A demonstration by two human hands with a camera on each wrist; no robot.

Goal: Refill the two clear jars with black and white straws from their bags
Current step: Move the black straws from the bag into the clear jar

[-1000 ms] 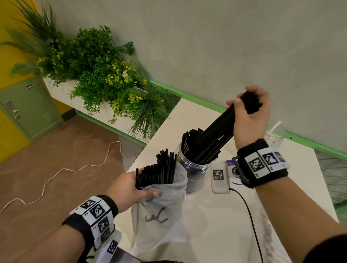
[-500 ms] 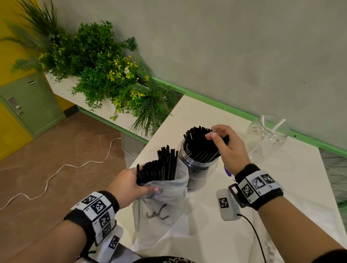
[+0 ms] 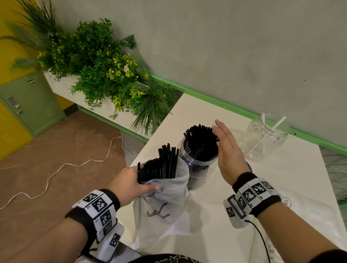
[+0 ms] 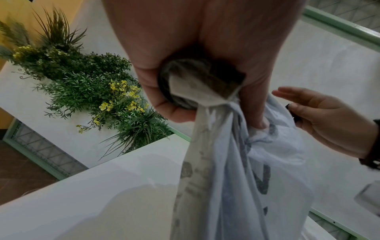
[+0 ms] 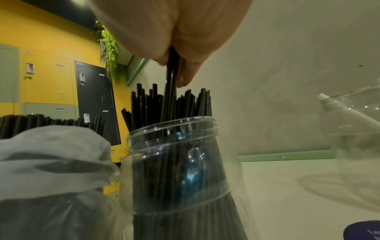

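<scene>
Item: black straws, bagged (image 3: 160,163). They stand upright, long axis near vertical, tips fanned above the mouth of the grey bag (image 3: 163,199) at the near left of the white table (image 3: 290,186). Your left hand (image 3: 129,185) grips the gathered bag neck with the bundle inside, fingers curled round it. Item: black-straw jar (image 3: 200,166). It stands just right of the bag and touching it, packed with upright straws. Your right hand (image 3: 227,151) has straight fingers, its palm against the right side of the jar's straw tips; in the right wrist view one or two straws run up between thumb and palm, so whether anything is pinched you cannot tell. Item: white-straw jar (image 3: 266,139), far right, a few white straws (image 3: 275,125) leaning inside. Judgement: the bagged bundle lies left of your free hand, across the full jar.
</scene>
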